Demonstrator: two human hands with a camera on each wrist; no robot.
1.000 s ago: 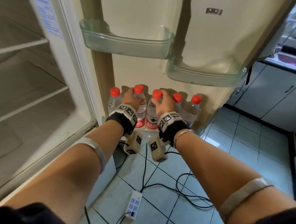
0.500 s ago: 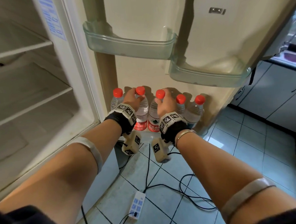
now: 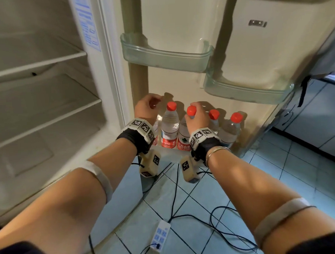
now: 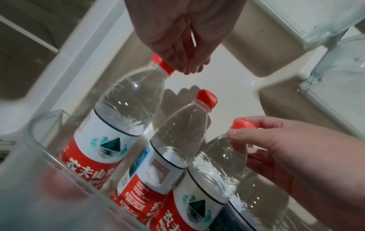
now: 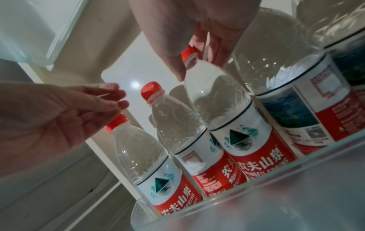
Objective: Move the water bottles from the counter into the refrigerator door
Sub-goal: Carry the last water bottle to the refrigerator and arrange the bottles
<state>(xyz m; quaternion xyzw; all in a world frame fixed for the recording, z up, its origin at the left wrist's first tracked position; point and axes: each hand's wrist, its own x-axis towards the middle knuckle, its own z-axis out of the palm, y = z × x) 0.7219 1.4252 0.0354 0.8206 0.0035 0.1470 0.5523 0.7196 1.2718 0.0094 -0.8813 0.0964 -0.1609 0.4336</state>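
Standing upright in the lowest door bin [image 3: 170,156]: five red-capped water bottles [image 3: 169,126] in one row, long axes vertical, shoulders touching or nearly so. Right hand [image 3: 198,116] pinches the neck of the third bottle [image 5: 221,100] just under its cap, directly below the palm. Left hand [image 3: 147,108] hovers loosely curled, holding nothing, above the leftmost bottle [image 4: 126,100]. Clear bin wall along the near side; door liner behind; two upper bins [image 3: 166,57] overhead, bare. Open room lies straight up and toward the person.
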